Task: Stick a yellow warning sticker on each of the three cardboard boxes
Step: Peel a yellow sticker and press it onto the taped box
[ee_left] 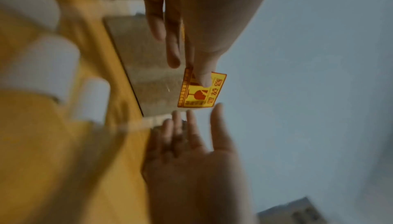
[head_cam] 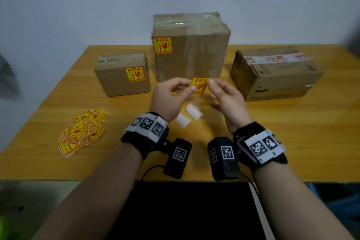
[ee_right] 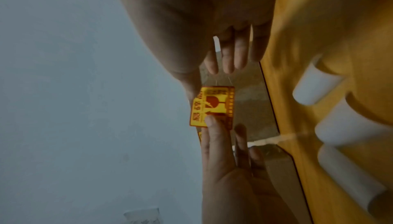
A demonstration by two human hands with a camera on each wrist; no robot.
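Note:
A yellow warning sticker hangs in the air in front of the tall middle cardboard box. My left hand pinches its left edge between thumb and finger; in the left wrist view the thumb lies on the sticker. My right hand is open with straight fingers, and its thumb tip touches the sticker at a corner. The small left box and the tall box each bear a yellow sticker on the front. No yellow sticker shows on the right box.
A heap of several loose yellow stickers lies at the left of the wooden table. Two curled white backing papers lie below my hands. The right box carries red-and-white tape on top. A pale wall stands behind the boxes.

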